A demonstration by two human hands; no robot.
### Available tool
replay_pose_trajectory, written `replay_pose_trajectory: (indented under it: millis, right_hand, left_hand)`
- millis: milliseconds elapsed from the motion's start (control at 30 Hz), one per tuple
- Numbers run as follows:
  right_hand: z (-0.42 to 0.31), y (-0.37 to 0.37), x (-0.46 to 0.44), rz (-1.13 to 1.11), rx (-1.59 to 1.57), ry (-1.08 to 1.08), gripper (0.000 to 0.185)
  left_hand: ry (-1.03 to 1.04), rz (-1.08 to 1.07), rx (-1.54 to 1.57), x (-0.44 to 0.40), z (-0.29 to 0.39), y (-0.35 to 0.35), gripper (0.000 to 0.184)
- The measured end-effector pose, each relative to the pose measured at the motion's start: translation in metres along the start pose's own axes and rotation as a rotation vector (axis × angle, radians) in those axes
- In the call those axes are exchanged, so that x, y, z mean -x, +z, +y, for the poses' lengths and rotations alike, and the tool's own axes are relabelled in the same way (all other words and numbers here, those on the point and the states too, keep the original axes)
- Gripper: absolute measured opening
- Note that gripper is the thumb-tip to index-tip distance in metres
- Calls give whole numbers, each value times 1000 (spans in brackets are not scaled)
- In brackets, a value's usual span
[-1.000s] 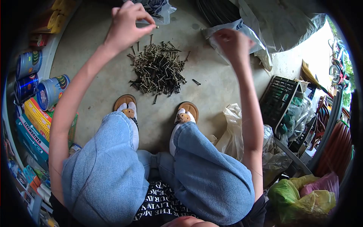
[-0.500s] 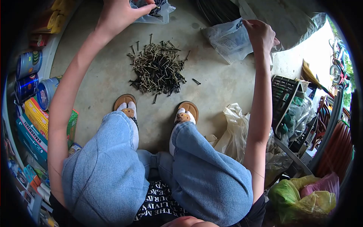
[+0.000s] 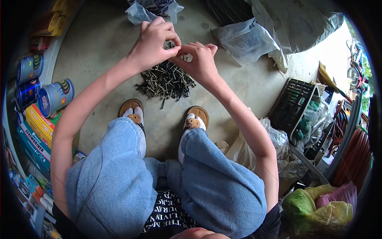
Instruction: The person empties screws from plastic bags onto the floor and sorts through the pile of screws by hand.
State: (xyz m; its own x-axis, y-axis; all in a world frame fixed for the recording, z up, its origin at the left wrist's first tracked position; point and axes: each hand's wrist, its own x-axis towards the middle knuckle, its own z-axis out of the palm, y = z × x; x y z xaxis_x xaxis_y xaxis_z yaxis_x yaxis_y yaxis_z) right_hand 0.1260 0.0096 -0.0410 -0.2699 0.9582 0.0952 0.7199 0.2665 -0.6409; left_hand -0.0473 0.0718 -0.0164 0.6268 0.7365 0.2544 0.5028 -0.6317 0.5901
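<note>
When compared with the earlier frame, shows bare left hand [image 3: 157, 40] and bare right hand [image 3: 201, 60] brought together at fingertips above heaped brass-coloured and black metal screws [image 3: 167, 81] on grey concrete floor [image 3: 99, 36], suggesting joint handling; unclear whether pinching anything. No longer places right hand at translucent printed plastic bag [image 3: 244, 44].

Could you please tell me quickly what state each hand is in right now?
Left hand: curled in front of the screws; whether its grip is closed on anything cannot be told.
Right hand: curled beside the left; likewise cannot be told.
</note>
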Motion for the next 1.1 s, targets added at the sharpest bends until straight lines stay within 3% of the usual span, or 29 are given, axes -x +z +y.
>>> replay_pose_trajectory:
  millis: [100,167,233,367,533,667,767,1100]
  right_hand:
    - [-1,3,3,131,-122,159,17]
    - [5,1,3,120,-119,109,17]
    - [6,-3,4,83,-70,61,15]
    - [18,-11,-3,132,-16,66,11]
    - [47,-67,-20,451,143,137,11]
    - [77,-127,-24,678,206,154,18]
    - [97,-149,-19,696,325,207,25]
    - [106,-136,-12,643,391,305,20]
  left_hand:
    - [8,-17,13,5,-2,0,11]
    - [11,-20,15,7,-3,2,13]
    - [-163,-98,272,8,-5,4,16]
    - [-200,-47,247,10,-10,11,16]
    - [-288,-202,142,32,-43,28,13]
    - [-241,-186,30,50,-63,34,8]
    - [-299,-223,14,53,-75,38,7]
    - [-271,-190,-47,53,-82,41,6]
